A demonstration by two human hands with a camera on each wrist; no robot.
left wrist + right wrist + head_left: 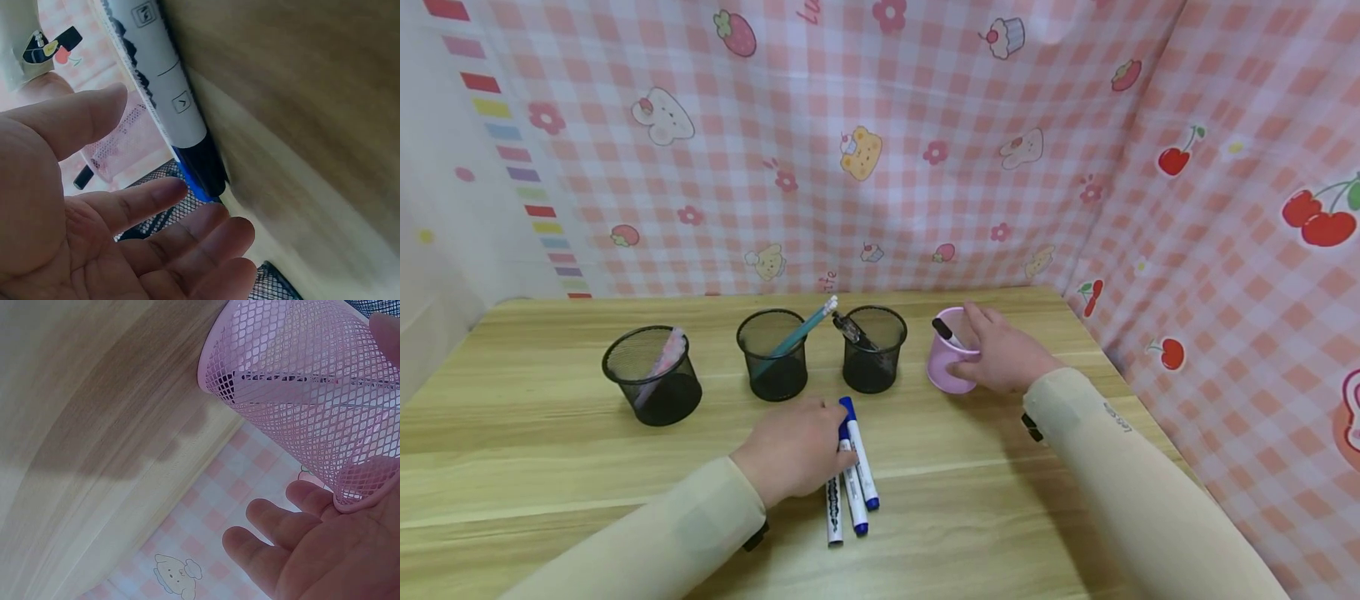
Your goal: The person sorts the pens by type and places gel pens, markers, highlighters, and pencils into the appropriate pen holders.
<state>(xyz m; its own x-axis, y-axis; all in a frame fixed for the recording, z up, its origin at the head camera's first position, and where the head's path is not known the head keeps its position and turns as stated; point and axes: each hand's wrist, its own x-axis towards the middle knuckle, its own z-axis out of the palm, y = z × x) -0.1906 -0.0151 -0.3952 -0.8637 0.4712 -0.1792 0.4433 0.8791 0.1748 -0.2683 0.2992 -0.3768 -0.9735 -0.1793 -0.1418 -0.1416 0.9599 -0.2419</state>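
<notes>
In the head view my left hand (797, 447) is over the cap ends of three whiteboard markers (862, 467), which lie side by side on the table. The left wrist view shows its fingers loosely bent and apart near a blue-capped marker (169, 81), with no grip on it. At the right, my right hand (1006, 352) holds a pink mesh pen cup (951, 375) near its rim, thumb on the near side and fingers around the far side. A black-capped marker (946, 332) leans inside that upright cup; its body shows through the mesh in the right wrist view.
Three black mesh cups stand left of the pink one: one with pinkish stick-like items (668, 354), one with teal pencils (793, 337), one with black pens (852, 331). A checked curtain (880, 208) hangs behind the wooden table (955, 517) and along its right side.
</notes>
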